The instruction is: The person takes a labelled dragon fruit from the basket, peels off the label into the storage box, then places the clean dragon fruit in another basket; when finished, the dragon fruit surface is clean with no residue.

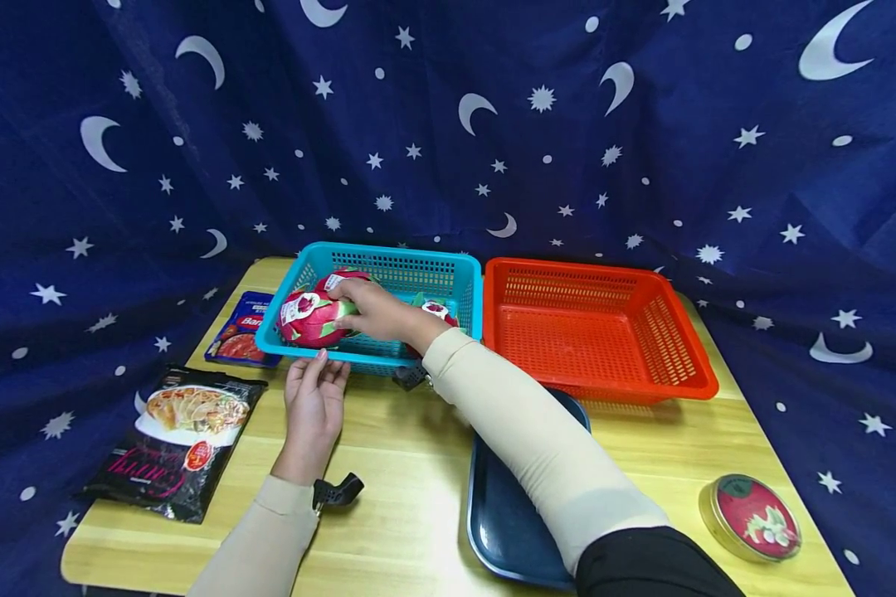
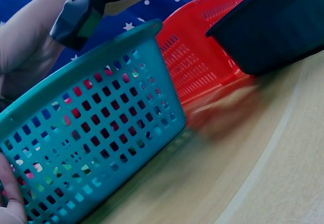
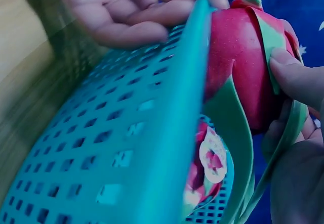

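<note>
A teal plastic basket [image 1: 448, 259] holds several pink dragon fruits with green scales and white labels. My right hand [image 1: 377, 311] reaches over its front rim and grips the front-left dragon fruit [image 1: 306, 330], thumb against a green scale in the right wrist view. Behind it lies another dragon fruit [image 1: 354, 273]; a third dragon fruit [image 1: 439, 309] is at the basket's right side, partly hidden by my right arm. My left hand [image 1: 315, 408] is at the front rim, palm up, with loosely bent fingers touching the basket's outer wall [image 2: 101, 128].
A red basket [image 1: 567, 332] stands to the right. A dark blue tray [image 1: 504, 518] lies under my right forearm. On the left are a black food packet [image 1: 182, 439] and a blue pouch [image 1: 242, 332]. A round tin [image 1: 754, 518] sits at the front right.
</note>
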Available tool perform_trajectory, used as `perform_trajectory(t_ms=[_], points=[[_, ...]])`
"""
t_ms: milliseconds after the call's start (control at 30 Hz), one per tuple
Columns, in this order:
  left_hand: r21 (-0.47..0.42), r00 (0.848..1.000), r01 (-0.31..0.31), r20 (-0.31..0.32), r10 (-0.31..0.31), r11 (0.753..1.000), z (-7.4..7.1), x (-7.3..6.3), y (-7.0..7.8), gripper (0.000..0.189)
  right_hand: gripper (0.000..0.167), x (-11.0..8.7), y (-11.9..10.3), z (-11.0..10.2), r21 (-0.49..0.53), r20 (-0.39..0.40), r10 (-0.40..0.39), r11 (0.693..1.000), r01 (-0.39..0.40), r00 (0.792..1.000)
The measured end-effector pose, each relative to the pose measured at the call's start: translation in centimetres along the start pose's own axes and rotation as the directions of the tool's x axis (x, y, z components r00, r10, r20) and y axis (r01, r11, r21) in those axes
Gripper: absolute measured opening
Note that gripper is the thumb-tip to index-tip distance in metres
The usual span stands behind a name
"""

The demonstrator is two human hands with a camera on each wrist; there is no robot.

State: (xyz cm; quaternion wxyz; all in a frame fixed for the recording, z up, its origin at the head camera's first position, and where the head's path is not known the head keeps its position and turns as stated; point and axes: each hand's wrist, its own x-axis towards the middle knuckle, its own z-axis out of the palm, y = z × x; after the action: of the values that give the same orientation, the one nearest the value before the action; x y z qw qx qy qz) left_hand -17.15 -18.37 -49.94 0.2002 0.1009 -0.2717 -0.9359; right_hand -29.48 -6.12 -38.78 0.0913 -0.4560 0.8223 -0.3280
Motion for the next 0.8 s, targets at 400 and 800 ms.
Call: perform_trajectory(t_ms=[400, 800], points=[[0.020, 1.000, -0.022, 0.008, 0.022, 1.000, 0.0, -0.1, 0.0, 0.012, 0.034, -2.1, -0.7, -1.0, 0.216, -0.134, -0.010, 0.976, 0.039, 0.991], [-0.010, 1.000, -0.010, 0.017, 0.011, 1.000, 0.0, -0.3, 0.0, 0.011, 0.029, -5.2, -0.6, -1.7, 0.320, -0.172, 0.004, 0.946, 0.052, 0.985]])
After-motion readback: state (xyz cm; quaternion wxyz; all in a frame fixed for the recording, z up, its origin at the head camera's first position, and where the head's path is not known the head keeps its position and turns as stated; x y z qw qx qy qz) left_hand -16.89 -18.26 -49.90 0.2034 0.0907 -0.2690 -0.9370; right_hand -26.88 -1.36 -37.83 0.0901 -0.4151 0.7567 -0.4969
